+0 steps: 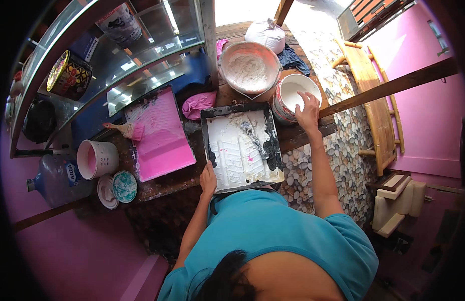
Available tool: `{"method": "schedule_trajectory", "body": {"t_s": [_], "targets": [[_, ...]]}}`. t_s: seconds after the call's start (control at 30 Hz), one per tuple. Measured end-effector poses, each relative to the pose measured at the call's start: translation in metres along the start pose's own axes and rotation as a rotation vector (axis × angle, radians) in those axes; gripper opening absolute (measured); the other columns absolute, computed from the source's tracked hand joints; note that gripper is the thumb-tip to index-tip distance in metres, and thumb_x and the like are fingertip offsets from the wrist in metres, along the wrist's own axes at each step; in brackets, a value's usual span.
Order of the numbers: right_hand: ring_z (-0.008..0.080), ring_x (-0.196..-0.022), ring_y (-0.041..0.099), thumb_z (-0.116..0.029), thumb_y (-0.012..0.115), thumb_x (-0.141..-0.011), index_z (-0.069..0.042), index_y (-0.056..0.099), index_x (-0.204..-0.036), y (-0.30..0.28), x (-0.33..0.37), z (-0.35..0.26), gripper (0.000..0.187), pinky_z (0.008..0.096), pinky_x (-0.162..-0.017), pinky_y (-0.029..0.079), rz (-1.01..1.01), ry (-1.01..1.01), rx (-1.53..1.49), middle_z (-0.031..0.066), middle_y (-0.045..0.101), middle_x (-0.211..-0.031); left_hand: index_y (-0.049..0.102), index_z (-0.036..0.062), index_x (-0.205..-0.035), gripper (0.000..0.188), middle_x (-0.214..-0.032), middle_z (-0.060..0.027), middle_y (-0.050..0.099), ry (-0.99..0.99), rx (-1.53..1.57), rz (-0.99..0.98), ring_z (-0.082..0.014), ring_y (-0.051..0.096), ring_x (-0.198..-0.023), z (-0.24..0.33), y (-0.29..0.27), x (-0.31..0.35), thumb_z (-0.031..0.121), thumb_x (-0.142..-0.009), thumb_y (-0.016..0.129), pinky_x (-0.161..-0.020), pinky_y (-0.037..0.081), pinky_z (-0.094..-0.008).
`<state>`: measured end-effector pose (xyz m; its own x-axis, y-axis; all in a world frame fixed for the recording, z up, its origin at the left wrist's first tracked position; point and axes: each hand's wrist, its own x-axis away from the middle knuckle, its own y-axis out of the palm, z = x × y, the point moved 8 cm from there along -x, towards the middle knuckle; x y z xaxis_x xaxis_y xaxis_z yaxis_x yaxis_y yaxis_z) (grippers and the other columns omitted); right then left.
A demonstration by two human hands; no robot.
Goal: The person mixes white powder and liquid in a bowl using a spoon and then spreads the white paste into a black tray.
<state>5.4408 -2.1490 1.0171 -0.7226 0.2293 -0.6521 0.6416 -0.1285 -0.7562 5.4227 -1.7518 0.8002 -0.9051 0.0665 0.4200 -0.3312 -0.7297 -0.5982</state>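
A black paint tray [278,150] smeared with white paint lies in front of me at the table's near edge. On the white paint inside it rests a paint-caked tool [253,138]; its kind is hard to make out. My left hand [208,179] grips the tray's left side near the front corner. Over the near right rim of a round bucket of white paint [282,108] is my right hand [308,113], its fingers curved and apart with nothing in them. Whether they touch the bucket I cannot tell.
Left of the tray lies a pink paint tray [164,145] with a paintbrush [126,130] on its edge. Near it are a white pail [97,159], two lids and a large water bottle [62,180]. Behind stand a basin of white powder [247,70] and a glass cabinet [152,30].
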Motion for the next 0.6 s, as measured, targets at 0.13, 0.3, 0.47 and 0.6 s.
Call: {"method": "schedule_trajectory", "body": {"t_s": [0.13, 0.3, 0.47, 0.6], "targets": [[0.0235, -0.077, 0.060, -0.006, 0.060, -0.078, -0.006, 0.062, -0.097, 0.017, 0.051, -0.005, 0.019, 0.0350, -0.069, 0.047, -0.159, 0.330, -0.438, 0.0110, 0.061, -0.083, 0.060, -0.0023, -0.100, 0.062, -0.094, -0.0288, 0.060, 0.014, 0.001, 0.018, -0.0461, 0.054, -0.093, -0.002, -0.010, -0.001, 0.047, -0.095, 0.023, -0.080, 0.041, -0.0489], [0.0261, -0.078, 0.059, -0.021, 0.067, -0.077, -0.008, 0.057, -0.103, 0.046, 0.127, -0.093, 0.030, 0.0377, -0.070, 0.047, -0.637, 0.344, -0.535, 0.0098, 0.058, -0.085, 0.059, -0.0017, -0.102, 0.061, -0.095, -0.0283, 0.060, 0.019, -0.020, -0.025, -0.0462, 0.054, -0.093, -0.001, -0.013, -0.006, 0.047, -0.095, 0.023, -0.081, 0.041, -0.0490], [0.0366, -0.093, 0.051, -0.018, 0.066, -0.075, -0.012, 0.050, -0.118, 0.090, 0.177, -0.120, 0.046, 0.0446, -0.076, 0.045, -0.811, 0.261, -0.352, 0.0191, 0.048, -0.095, 0.059, -0.0013, -0.101, 0.062, -0.094, -0.0284, 0.060, -0.005, -0.026, -0.043, -0.0460, 0.054, -0.092, 0.006, -0.016, -0.002, 0.048, -0.095, 0.022, -0.080, 0.041, -0.0493], [0.0377, -0.095, 0.049, -0.011, 0.059, -0.076, -0.016, 0.048, -0.122, 0.109, 0.179, -0.111, 0.048, 0.0463, -0.079, 0.045, -0.912, 0.257, -0.281, 0.0200, 0.048, -0.096, 0.059, -0.0012, -0.101, 0.062, -0.093, -0.0286, 0.060, 0.012, -0.012, -0.037, -0.0461, 0.055, -0.092, 0.006, -0.014, -0.002, 0.048, -0.095, 0.021, -0.080, 0.041, -0.0500]]}}
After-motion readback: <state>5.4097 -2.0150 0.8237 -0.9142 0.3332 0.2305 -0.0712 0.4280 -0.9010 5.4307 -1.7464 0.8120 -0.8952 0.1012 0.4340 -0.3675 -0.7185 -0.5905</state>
